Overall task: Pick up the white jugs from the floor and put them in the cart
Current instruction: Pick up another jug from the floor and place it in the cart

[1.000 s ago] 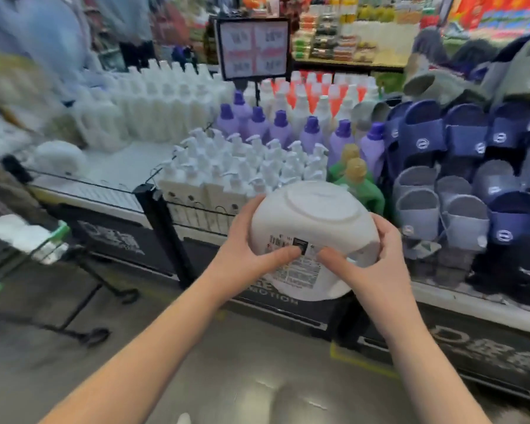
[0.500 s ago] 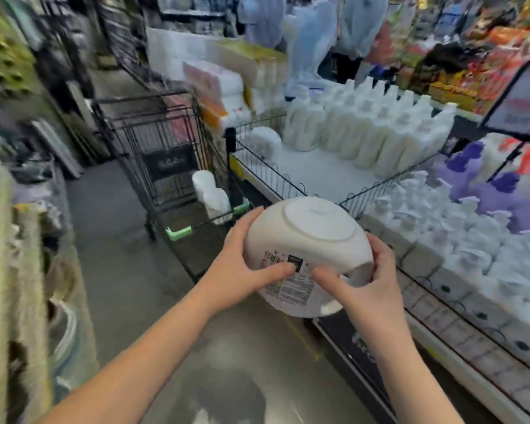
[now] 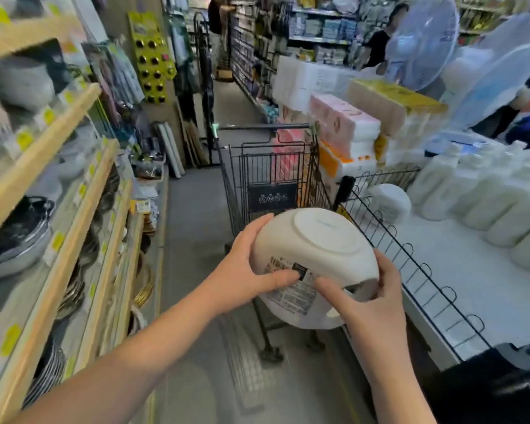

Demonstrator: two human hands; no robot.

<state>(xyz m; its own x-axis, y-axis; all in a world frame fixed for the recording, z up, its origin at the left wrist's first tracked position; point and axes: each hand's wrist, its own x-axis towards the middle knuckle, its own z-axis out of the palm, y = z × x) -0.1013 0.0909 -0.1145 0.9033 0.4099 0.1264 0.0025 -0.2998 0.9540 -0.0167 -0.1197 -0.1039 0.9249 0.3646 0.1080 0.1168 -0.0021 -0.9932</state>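
Note:
Both my hands hold one white jug with its round bottom turned towards me and a barcode label on its side. My left hand grips its left side, thumb on the label. My right hand grips its lower right side near the handle. The jug hangs in front of the black wire cart, over the cart's near end. The inside of the cart is mostly hidden behind the jug.
Wooden shelves with bowls and plates run along the left. On the right a white display table with a wire fence carries rows of white bottles and another white jug. Tissue packs and fans stand behind; people stand far back.
My view has swung left from the bottle display to the aisle. The cart now stands straight ahead behind the jug. Both hands keep the same grip on the jug.

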